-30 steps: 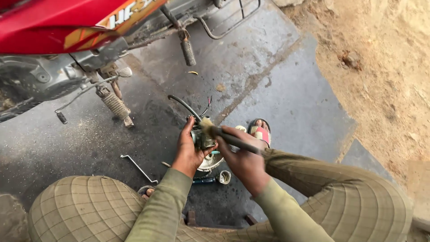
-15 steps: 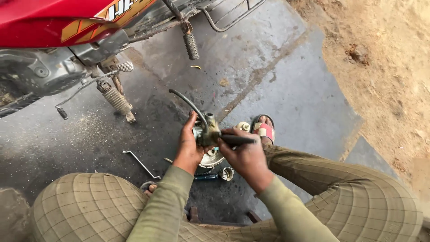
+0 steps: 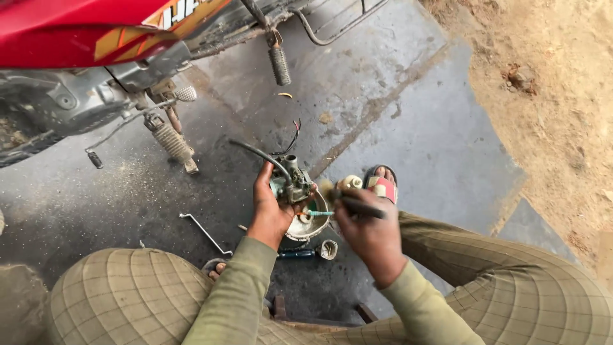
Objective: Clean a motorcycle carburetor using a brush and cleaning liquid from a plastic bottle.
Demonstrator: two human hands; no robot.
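Note:
My left hand (image 3: pixel 269 207) grips a grimy metal carburettor (image 3: pixel 292 183) with a black hose (image 3: pixel 258 153) curving off its top to the left. My right hand (image 3: pixel 365 231) holds a dark-handled brush (image 3: pixel 348 204) whose pale bristle end sits beside the carburettor's right side. Both hands hover over a small round bowl (image 3: pixel 311 226) on the ground between my knees. I squat, olive checked trousers and sleeves filling the bottom of the view.
A red motorcycle (image 3: pixel 89 57) stands at the top left, with a footpeg (image 3: pixel 280 64) and kick lever (image 3: pixel 169 137) hanging down. A bent metal rod (image 3: pixel 205 233) lies on the oily concrete. My sandalled foot (image 3: pixel 382 185) is right of the bowl. Sandy dirt (image 3: pixel 549 96) lies far right.
The right hand has drawn the brush back to the right, off the carburettor's top. The carburettor has turned slightly in the left hand. The camera view shifted a little.

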